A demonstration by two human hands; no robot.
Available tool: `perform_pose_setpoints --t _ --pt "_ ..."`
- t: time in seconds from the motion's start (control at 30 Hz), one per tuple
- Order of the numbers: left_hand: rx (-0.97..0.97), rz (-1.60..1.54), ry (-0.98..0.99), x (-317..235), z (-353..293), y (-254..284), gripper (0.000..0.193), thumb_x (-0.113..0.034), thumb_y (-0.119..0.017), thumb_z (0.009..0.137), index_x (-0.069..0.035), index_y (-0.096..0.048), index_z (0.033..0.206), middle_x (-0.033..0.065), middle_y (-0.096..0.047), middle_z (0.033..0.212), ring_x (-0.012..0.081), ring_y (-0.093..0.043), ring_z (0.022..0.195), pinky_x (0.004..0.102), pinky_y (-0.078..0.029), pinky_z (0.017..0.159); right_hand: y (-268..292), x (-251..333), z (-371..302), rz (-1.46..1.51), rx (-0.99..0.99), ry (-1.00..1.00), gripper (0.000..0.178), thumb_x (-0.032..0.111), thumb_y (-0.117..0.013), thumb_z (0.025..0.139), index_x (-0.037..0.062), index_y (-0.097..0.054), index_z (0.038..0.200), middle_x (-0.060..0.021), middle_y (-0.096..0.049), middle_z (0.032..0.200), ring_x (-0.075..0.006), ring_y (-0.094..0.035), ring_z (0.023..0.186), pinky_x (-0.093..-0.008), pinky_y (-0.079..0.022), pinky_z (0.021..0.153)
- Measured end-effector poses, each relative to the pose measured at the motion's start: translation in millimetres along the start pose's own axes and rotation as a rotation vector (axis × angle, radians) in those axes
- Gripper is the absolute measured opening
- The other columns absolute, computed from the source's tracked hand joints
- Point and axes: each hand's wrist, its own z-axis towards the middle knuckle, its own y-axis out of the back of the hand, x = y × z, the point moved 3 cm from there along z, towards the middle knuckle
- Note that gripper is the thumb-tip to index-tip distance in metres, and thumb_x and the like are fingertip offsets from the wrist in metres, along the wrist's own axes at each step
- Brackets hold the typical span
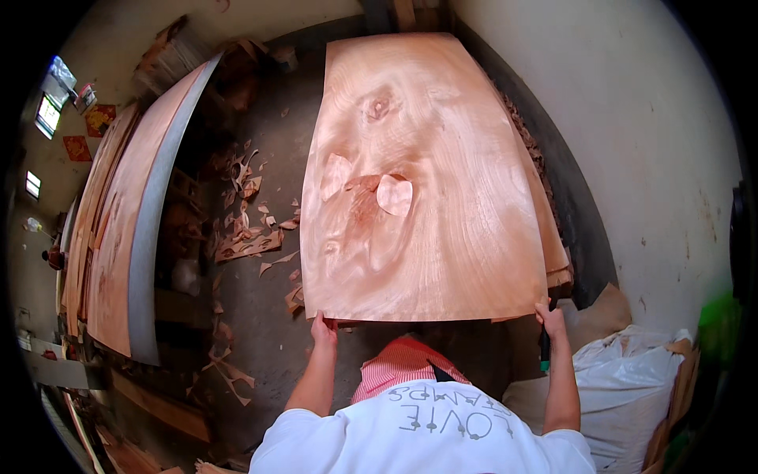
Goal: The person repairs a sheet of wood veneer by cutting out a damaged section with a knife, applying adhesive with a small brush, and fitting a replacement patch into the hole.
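Observation:
A large, pale reddish wood veneer sheet [466, 245] stretches away from me, with wavy grain and a dark knotty area left of its middle. My left hand [324, 329] is closed on its near left corner, while my right hand [551, 317] grips the near right corner. A dark, slim tool with a green end [545, 349] also hangs from my right hand; its kind is unclear. On the sheet lie a loose rounded veneer piece [395, 195] and a paler leaf-shaped piece [335, 175]. More sheet edges [560, 276] show beneath on the right.
Veneer scraps [249, 241] litter the dark floor at left. Beyond them, a long stack of wood sheets [126, 245] has a grey-edged top. A pale wall [632, 142] runs along the right, and a white plastic sack [624, 387] sits near my right arm.

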Motion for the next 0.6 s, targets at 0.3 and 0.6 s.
perform_pose_setpoints --t 0.3,0.6 --pt "-0.068 -0.008 -0.223 95 53 -78 0.014 -0.020 -0.052 0.088 -0.007 -0.056 0.087 0.0010 -0.059 0.084 0.0143 -0.057 0.075 0.0283 -0.048 0.066 29 17 113 -0.082 -0.111 0.126 0.011 0.011 -0.059 0.077 0.0029 -0.054 0.072 0.0022 -0.048 0.054 -0.0080 -0.045 0.045 -0.0234 -0.034 0.042" --pt "-0.164 0.460 -0.309 137 68 -151 0.023 -0.023 -0.054 0.087 -0.008 -0.051 0.069 -0.0013 -0.051 0.065 0.0081 -0.048 0.057 0.0225 -0.041 0.050 42 -2 199 -0.357 -0.138 0.142 0.013 0.013 -0.061 0.076 0.0011 -0.056 0.079 0.0000 -0.051 0.057 -0.0099 -0.048 0.049 -0.0263 -0.037 0.044"
